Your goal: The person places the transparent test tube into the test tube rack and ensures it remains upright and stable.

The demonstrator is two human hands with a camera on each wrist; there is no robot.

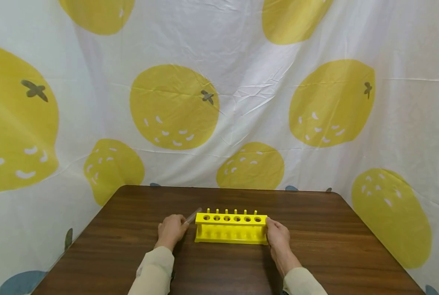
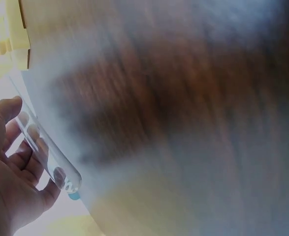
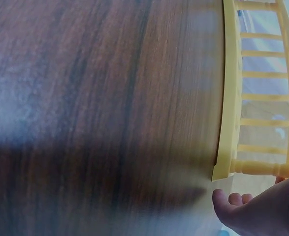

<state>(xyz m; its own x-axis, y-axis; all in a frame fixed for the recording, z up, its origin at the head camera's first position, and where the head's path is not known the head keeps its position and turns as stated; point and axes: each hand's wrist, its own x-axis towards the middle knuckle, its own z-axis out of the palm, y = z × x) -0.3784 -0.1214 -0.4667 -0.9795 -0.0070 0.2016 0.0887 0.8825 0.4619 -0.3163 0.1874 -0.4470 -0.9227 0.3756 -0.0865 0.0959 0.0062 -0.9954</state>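
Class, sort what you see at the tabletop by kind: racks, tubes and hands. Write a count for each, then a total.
Yellow rack: 1
Clear tube: 1
Left hand and right hand: 2
Total: 4

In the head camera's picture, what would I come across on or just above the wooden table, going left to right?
The person's left hand → the clear tube → the yellow rack → the right hand.
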